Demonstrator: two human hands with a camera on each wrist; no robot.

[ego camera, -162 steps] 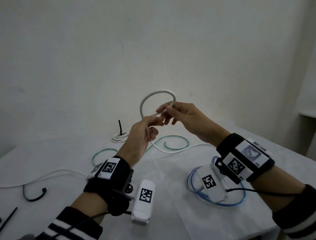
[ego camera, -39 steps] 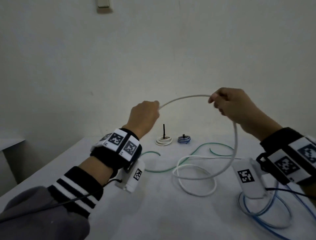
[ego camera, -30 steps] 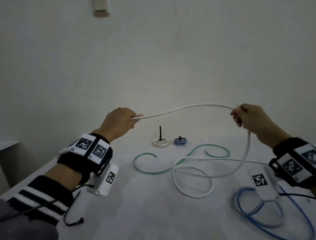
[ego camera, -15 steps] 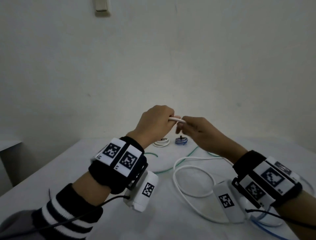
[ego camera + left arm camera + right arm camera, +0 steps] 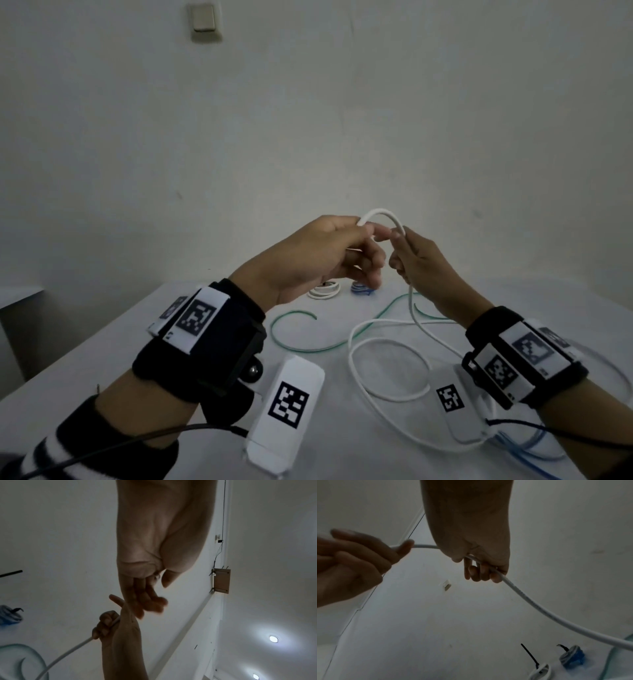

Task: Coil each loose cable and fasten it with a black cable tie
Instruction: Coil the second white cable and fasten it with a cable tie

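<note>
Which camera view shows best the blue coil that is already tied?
The right wrist view: the blue coil lies unobstructed with its black tie tail sticking up. In the head view, the blue coil is half hidden behind the left hand. In the left wrist view, it is blurred at the edge.

Plain pale wall (image 5: 308, 120), 1 wall switch (image 5: 204, 19), white table (image 5: 178, 342)

White cable (image 5: 387, 363), green cable (image 5: 298, 346), black-white striped sleeve (image 5: 68, 455)
</note>
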